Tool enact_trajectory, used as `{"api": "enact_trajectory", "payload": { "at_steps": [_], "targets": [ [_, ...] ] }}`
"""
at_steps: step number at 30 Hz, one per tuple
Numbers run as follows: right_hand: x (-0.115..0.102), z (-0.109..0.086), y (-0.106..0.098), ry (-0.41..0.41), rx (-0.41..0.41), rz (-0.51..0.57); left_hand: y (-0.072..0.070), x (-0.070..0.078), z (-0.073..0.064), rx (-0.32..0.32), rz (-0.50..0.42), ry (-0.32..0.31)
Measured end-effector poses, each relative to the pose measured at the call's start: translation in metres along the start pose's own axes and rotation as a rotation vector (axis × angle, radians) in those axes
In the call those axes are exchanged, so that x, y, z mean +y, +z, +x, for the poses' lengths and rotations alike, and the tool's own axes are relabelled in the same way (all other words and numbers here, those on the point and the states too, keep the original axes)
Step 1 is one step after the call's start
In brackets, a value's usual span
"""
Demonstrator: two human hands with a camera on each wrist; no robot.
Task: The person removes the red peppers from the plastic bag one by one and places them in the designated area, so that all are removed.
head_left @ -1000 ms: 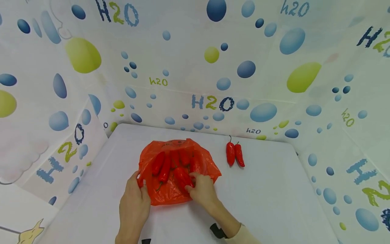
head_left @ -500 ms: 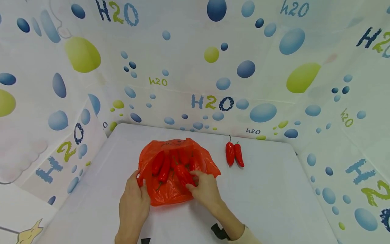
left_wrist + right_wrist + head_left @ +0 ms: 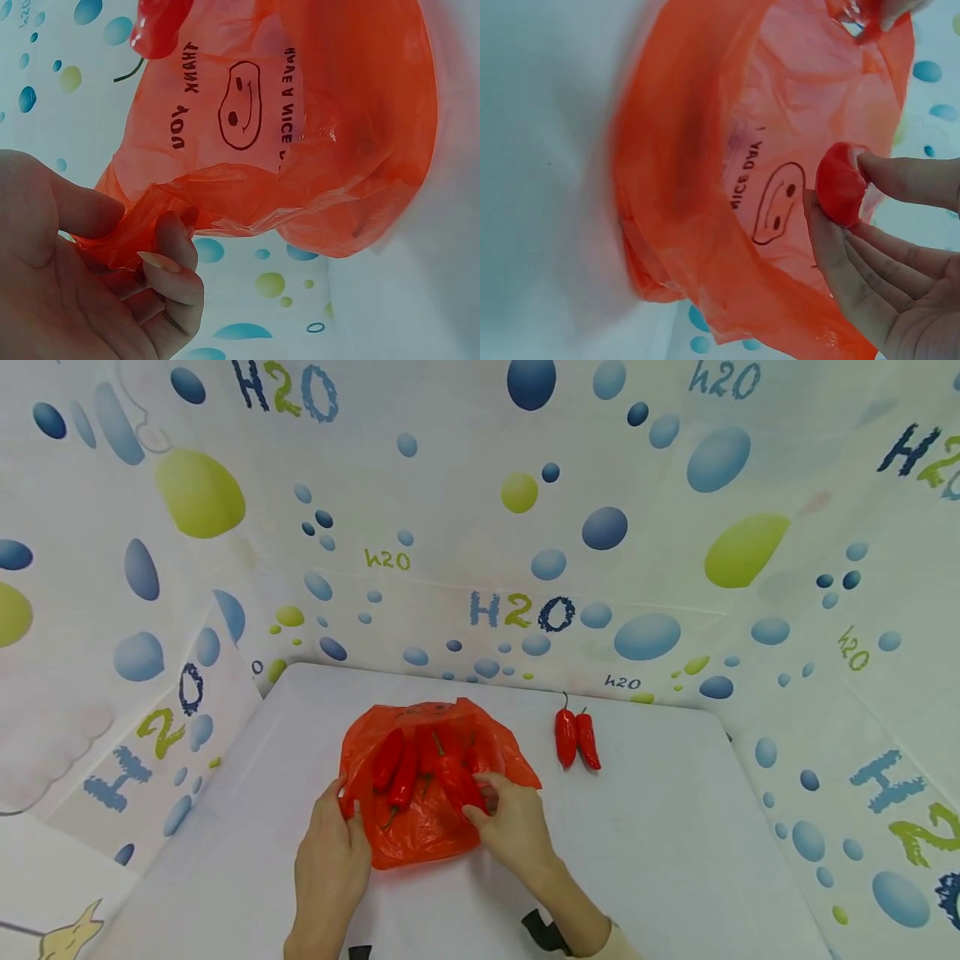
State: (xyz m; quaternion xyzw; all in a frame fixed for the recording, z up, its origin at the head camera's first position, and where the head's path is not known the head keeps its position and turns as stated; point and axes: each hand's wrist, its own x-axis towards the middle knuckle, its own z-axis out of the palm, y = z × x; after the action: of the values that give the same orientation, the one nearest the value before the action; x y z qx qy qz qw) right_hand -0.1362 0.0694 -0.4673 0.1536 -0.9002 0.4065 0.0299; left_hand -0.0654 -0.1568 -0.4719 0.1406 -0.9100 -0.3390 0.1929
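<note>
An orange-red plastic bag lies on the white table with its mouth toward me and several red chili peppers inside. My left hand pinches the left edge of the bag's mouth between thumb and fingers; the left wrist view shows the film bunched in that grip. Between the thumb and fingers of my right hand is a red chili pepper, its green stem pointing away at the bag's opening. In the left wrist view this chili pepper hangs above the printed smiling face.
Two more red chili peppers lie side by side on the table, right of the bag near the back edge. Walls of printed cloth stand behind and on both sides.
My right hand has shifted slightly to the right with the chili pepper, which has come a little up from the other peppers. The left hand keeps its hold on the bag.
</note>
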Motion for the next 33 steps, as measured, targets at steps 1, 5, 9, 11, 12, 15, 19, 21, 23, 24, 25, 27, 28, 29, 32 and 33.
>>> {"api": "enact_trajectory", "payload": {
  "at_steps": [1,5,9,11,12,15,19,21,23,24,25,27,28,29,32,33],
  "targets": [
    [-0.001,0.0,-0.002,0.007,0.0,-0.001,0.0,0.0,0.0,0.001,0.0,0.001],
    [-0.005,0.0,-0.007,0.029,0.0,0.0,-0.001,0.0,0.0,0.012,-0.002,0.007],
    [-0.006,0.0,-0.012,0.036,0.014,-0.001,-0.001,0.0,0.0,0.011,-0.004,-0.003],
    [-0.007,-0.001,-0.014,0.042,0.022,-0.001,-0.001,0.0,0.0,0.001,-0.005,-0.012],
    [-0.008,-0.001,-0.015,0.045,0.025,0.0,-0.001,0.0,0.0,-0.003,-0.006,-0.016],
    [-0.01,-0.002,-0.019,0.062,0.026,0.016,-0.001,0.0,0.0,-0.013,-0.005,-0.022],
    [-0.012,-0.003,-0.026,0.08,0.031,0.052,-0.001,-0.001,0.0,-0.009,-0.008,-0.017],
    [-0.013,-0.004,-0.029,0.074,0.038,0.068,0.0,-0.001,0.0,-0.005,-0.009,-0.013],
    [-0.013,-0.005,-0.032,0.063,0.048,0.077,0.0,-0.001,0.0,-0.008,-0.007,-0.014],
    [-0.013,-0.005,-0.033,0.057,0.054,0.079,0.0,-0.002,0.0,-0.01,-0.007,-0.017],
    [-0.012,-0.005,-0.034,0.05,0.062,0.083,0.001,-0.002,0.001,-0.012,-0.006,-0.021],
    [-0.011,-0.004,-0.036,0.035,0.079,0.084,0.001,-0.002,0.001,-0.018,-0.004,-0.031],
    [-0.01,-0.004,-0.037,0.029,0.088,0.082,0.001,-0.001,0.001,-0.023,-0.003,-0.037],
    [-0.009,-0.003,-0.038,0.02,0.096,0.081,0.001,-0.001,0.0,-0.026,-0.003,-0.041],
    [-0.008,-0.002,-0.041,0.009,0.115,0.094,0.0,-0.002,0.0,-0.031,-0.006,-0.04],
    [-0.008,-0.002,-0.042,0.011,0.119,0.099,0.0,-0.002,0.0,-0.031,-0.009,-0.038]
  ]
}}
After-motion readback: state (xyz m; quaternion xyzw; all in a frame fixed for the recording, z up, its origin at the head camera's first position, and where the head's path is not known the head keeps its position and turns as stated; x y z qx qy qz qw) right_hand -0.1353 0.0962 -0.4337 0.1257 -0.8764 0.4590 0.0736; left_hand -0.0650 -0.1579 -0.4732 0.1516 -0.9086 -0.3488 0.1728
